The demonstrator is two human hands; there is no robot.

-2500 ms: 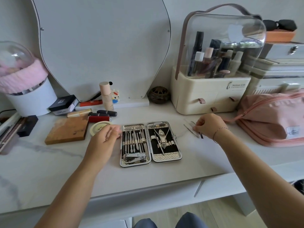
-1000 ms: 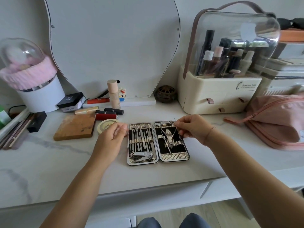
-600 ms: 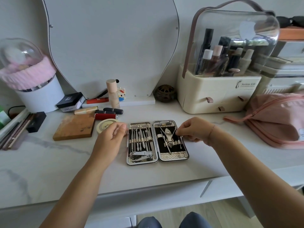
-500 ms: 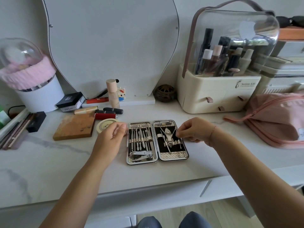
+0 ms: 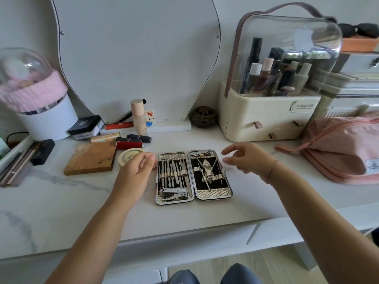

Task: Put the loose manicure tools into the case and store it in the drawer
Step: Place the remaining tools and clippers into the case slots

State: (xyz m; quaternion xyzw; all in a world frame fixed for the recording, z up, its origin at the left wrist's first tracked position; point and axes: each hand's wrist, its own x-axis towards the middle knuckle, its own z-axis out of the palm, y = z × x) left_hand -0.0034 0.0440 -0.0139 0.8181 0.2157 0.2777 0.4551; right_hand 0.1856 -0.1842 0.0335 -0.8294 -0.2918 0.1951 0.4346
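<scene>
One case [image 5: 214, 194] is lying open, flat between two hands. The left hand [image 5: 135, 173] is hovering loosely curled and empty at its left edge. The right hand [image 5: 248, 160] is hovering beside its right edge with fingers released, and bare counter [image 5: 205, 218] is lying under both wrists.

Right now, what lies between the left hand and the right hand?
The open manicure case lies flat between the left hand and the right hand, with tools strapped in both halves. The head view shows it.
</scene>
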